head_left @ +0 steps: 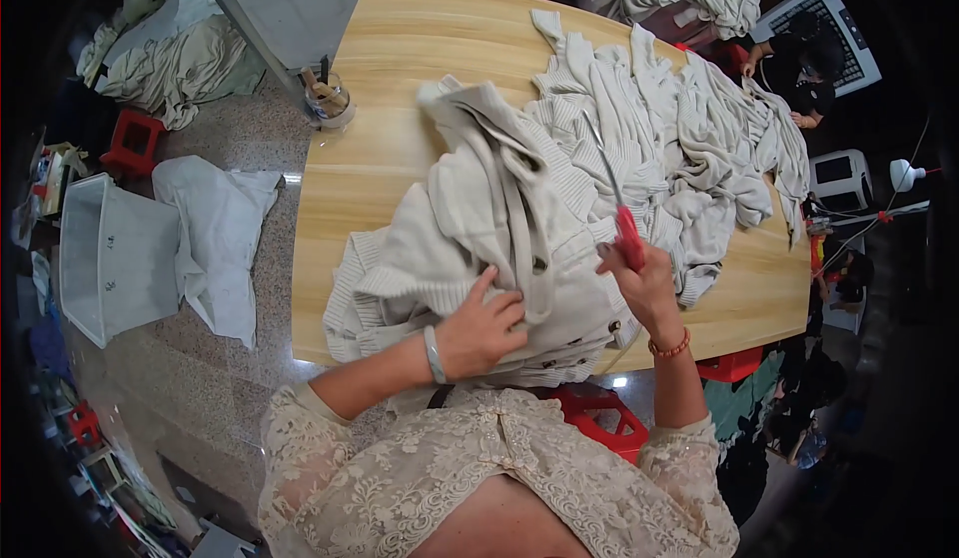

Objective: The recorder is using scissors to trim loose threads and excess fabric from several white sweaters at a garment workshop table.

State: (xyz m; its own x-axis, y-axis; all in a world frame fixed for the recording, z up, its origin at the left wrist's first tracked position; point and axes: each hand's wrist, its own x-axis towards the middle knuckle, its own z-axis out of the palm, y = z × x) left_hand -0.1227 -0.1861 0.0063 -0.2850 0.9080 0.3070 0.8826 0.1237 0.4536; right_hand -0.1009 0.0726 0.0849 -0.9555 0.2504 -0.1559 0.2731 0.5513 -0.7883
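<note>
A cream knitted cardigan (455, 198) with ribbed edges and dark buttons lies bunched at the near side of the table. My left hand (478, 336) rests on its lower part, fingers apart, with the index finger stretched out over the fabric. Just right of the garment, my right hand (644, 283) is closed around the red handles of a pair of scissors (627, 233). Their long metal blades point away from me, up and to the left, over the knitwear. The far part of the cardigan is slightly blurred.
More cream knit garments (719, 158) are heaped along the table's (385, 68) right side, where another person (799, 68) sits. A clear tool cup (330, 103) stands at the left edge. A white bin (110, 258) and red stools (132, 140) are on the floor.
</note>
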